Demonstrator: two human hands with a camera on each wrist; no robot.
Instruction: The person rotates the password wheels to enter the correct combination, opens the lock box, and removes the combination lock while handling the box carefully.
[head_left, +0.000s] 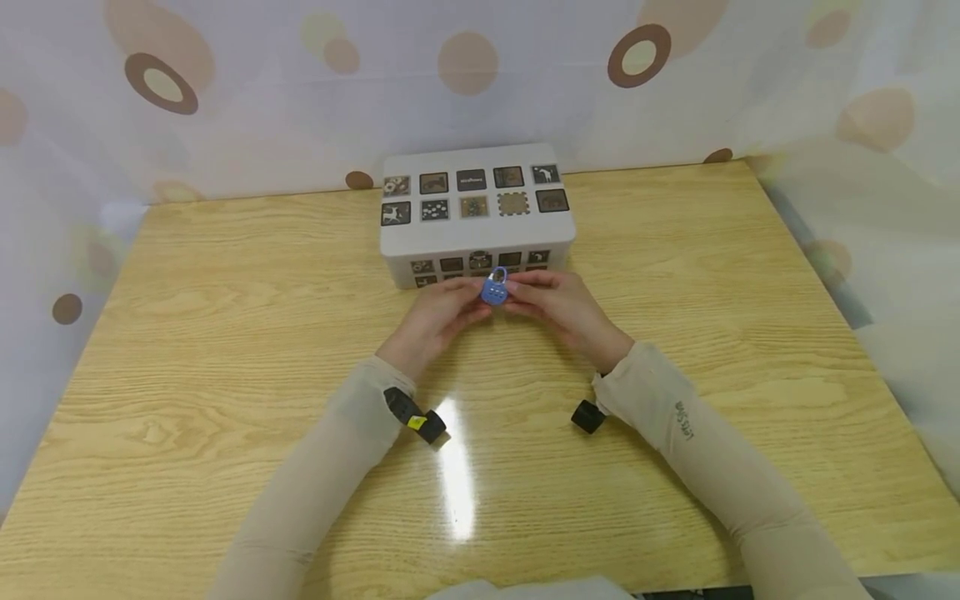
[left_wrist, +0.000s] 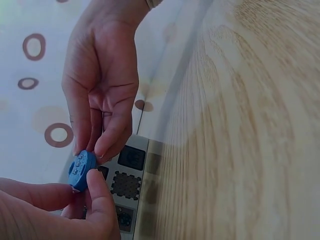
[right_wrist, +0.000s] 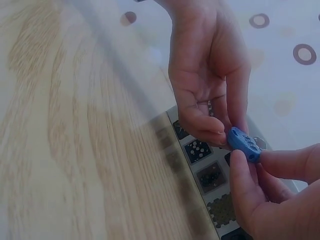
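Note:
A small blue combination padlock [head_left: 494,292] is held up in front of the box, its number dials facing up and its shackle pointing away from me. My left hand [head_left: 438,317] pinches its left side between thumb and fingers. From the right, my right hand [head_left: 567,315] pinches the other side. In the left wrist view the padlock [left_wrist: 82,170] sits between both hands' fingertips, and the right wrist view shows the same padlock [right_wrist: 244,145] edge-on. Whether the shackle is locked cannot be told.
Behind the hands a white box [head_left: 472,233] with dark picture squares stands against the patterned curtain [head_left: 390,83]. The hands are over a wood-grain table [head_left: 240,333]. Each wrist carries a black strap-on camera, such as the left wrist camera [head_left: 416,417].

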